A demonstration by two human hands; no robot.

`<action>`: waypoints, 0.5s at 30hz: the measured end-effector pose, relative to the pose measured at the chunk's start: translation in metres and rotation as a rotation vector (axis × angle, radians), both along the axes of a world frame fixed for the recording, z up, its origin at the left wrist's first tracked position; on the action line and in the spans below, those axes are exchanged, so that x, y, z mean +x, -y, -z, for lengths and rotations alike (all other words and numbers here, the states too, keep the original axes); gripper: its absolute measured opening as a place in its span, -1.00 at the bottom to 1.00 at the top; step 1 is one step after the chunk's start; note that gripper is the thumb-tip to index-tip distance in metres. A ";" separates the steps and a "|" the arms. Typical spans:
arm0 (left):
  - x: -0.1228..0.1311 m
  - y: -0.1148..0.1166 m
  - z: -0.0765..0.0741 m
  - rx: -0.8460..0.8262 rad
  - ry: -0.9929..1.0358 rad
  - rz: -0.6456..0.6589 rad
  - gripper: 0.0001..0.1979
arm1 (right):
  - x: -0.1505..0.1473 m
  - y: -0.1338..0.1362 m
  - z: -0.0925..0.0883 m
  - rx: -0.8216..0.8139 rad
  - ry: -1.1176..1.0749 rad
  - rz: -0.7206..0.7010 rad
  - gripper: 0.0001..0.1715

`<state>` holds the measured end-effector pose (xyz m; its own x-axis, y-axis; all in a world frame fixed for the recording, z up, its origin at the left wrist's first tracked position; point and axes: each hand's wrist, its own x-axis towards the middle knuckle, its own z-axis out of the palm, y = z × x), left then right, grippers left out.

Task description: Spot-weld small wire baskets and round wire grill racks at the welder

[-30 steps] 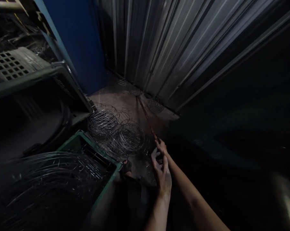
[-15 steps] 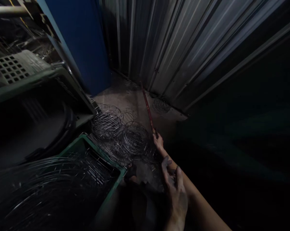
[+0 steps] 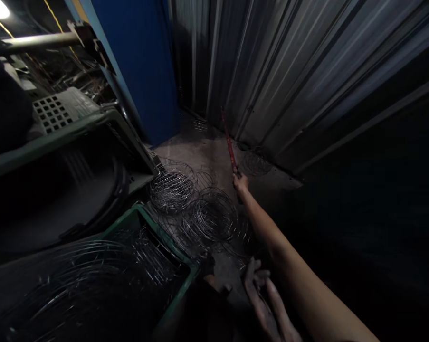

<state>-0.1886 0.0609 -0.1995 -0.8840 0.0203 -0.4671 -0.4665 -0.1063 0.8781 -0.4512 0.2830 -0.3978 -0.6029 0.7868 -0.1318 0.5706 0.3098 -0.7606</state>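
My right hand [image 3: 240, 182], at the end of an outstretched arm, is wrapped round the near end of a long red stick [image 3: 230, 145]. The stick's far end lies close to the foot of the corrugated metal wall [image 3: 264, 71]. Nearer to me, my left hand [image 3: 266, 297] is held low in the view, fingers apart and slightly curled, with nothing in it. Round wire racks [image 3: 214, 213] lie piled on the floor to the left of both hands. Another wire coil [image 3: 257, 162] rests on the floor right of the stick.
A green crate [image 3: 191, 273] full of wire pieces stands at the lower left. Above it is a grey-green crate [image 3: 139, 183] on its side, with black bands inside. A blue panel [image 3: 139, 66] stands upright behind. The right side is very dark.
The view has shifted, so the crates and racks sit further right in it. My right hand and the red stick appear farther forward, and my left hand is lower in view.
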 end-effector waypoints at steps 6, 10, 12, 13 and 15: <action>0.015 0.005 0.035 -0.234 -0.200 -0.052 -0.55 | 0.036 0.030 -0.020 -0.043 -0.116 0.108 -0.43; 0.025 -0.001 0.048 -0.227 -0.261 0.005 -0.57 | 0.082 0.049 -0.076 0.029 -0.246 0.156 -0.40; 0.026 -0.008 0.044 -0.223 -0.287 0.042 -0.58 | 0.112 0.057 -0.117 0.084 -0.317 0.159 -0.39; 0.026 -0.011 0.039 -0.213 -0.299 0.060 -0.58 | 0.129 0.061 -0.140 0.110 -0.360 0.154 -0.38; 0.030 -0.014 0.026 -0.169 -0.326 0.091 -0.58 | 0.169 0.075 -0.190 0.144 -0.457 0.127 -0.35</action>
<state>-0.1586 0.0753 -0.2256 -0.9849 0.0524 -0.1648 -0.1602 0.0815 0.9837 -0.2826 0.2083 -0.2081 -0.4718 0.8486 0.2392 0.2284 0.3797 -0.8965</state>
